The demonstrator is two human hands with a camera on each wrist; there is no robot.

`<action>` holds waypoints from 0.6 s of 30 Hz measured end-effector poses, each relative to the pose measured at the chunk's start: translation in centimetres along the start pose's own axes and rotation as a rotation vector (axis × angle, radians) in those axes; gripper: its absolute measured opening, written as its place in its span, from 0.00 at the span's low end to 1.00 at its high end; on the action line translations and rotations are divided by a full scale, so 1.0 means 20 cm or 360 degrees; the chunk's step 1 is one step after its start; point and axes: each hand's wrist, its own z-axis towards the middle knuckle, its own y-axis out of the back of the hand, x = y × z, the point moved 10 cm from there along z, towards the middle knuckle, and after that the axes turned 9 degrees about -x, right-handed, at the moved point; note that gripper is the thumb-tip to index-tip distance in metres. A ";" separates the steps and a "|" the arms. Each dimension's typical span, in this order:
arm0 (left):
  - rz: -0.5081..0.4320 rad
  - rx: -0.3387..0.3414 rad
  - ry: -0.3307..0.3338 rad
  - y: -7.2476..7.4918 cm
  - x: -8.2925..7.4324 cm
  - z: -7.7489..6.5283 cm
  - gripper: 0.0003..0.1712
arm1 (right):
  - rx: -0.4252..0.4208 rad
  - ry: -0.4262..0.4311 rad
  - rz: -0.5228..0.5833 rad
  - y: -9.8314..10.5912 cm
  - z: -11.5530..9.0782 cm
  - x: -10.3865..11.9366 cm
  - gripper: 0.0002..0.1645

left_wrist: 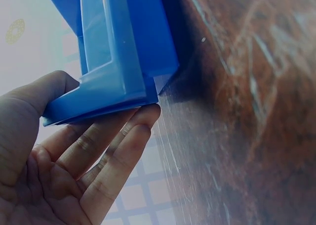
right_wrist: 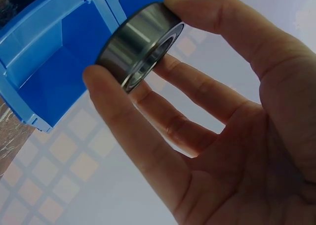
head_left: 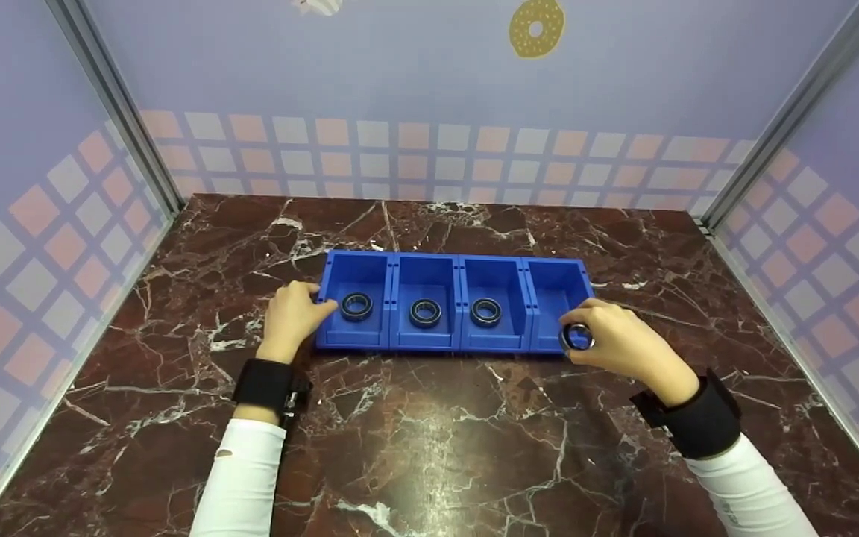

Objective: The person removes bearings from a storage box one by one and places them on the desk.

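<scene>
A row of joined blue storage bins (head_left: 423, 341) stands on the table. My left hand (head_left: 291, 317) grips the side wall of the leftmost bin (left_wrist: 111, 86), thumb over the rim and fingers along the outside. Between the thumb and a fingertip of my right hand (head_left: 620, 339) is a ball bearing (right_wrist: 140, 39), a shiny metal ring pinched by its outer edge. It is held tilted at the front of the rightmost bin (head_left: 549, 287). Three more bearings lie flat, one each in the left bin (head_left: 356, 306), the second bin (head_left: 425, 312) and the third bin (head_left: 485, 312).
The bins sit on a dark red marbled table (head_left: 429, 440). A purple wall (head_left: 414, 82) with pink and white squares closes off the back, and similar panels flank both sides. Each wrist wears a black strap (head_left: 702, 418).
</scene>
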 end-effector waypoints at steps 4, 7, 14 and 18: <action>0.0003 -0.0010 -0.0005 0.00 0.00 0.00 0.27 | -0.0009 0.0003 0.0020 0.00 -0.02 0.01 0.19; 0.0004 -0.0013 -0.0008 0.01 0.00 0.00 0.27 | -0.0011 0.0003 0.0047 0.00 -0.04 0.01 0.19; -0.0014 0.0000 0.0001 0.00 0.00 -0.01 0.28 | -0.0003 -0.0021 0.0062 -0.01 -0.09 0.01 0.21; -0.0011 -0.0006 0.0010 0.01 0.00 0.00 0.28 | 0.0018 -0.0040 0.0055 -0.03 -0.11 0.00 0.21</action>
